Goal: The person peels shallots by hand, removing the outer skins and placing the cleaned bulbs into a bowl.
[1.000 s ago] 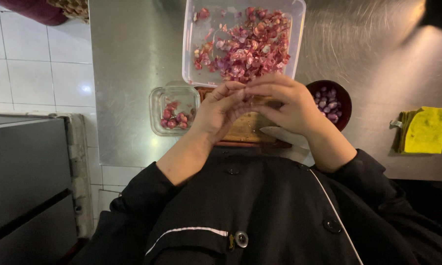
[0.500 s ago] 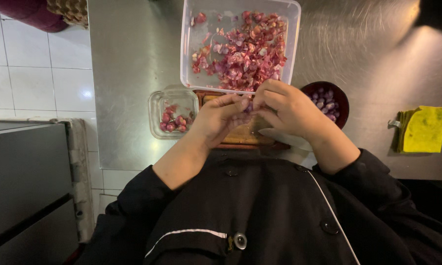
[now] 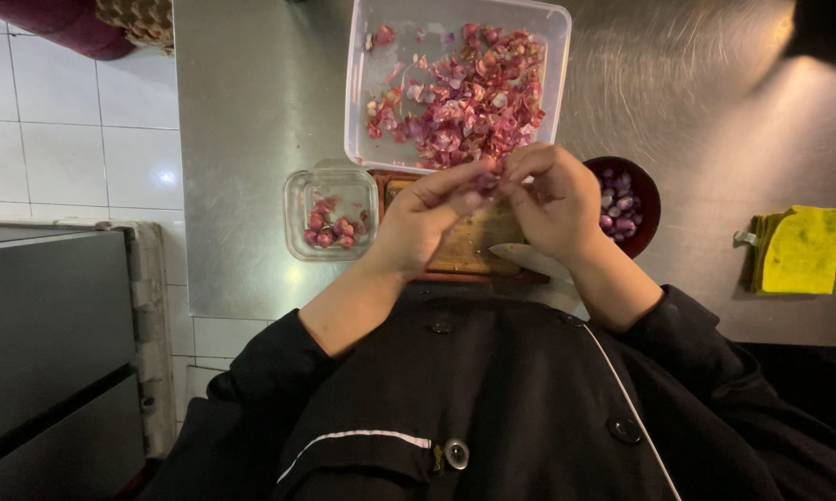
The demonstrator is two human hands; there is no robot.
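A: Why were both hands raised in the centre of the frame?

B: The left hand (image 3: 427, 218) and right hand (image 3: 555, 199) pinched one small shallot (image 3: 487, 183) between their fingertips, just below the clear tub (image 3: 362, 93) of skins, probably so peel fell there.

A: And the knife?

B: The knife (image 3: 529, 260) lay under the right hand.

Your left hand (image 3: 427, 218) and right hand (image 3: 552, 199) hide most of the wooden board (image 3: 473, 243) under them. Between your fingertips, the small purple piece (image 3: 485, 183) is too covered to identify. Beyond your hands, the plastic tray (image 3: 362, 102) is cut at the top edge.
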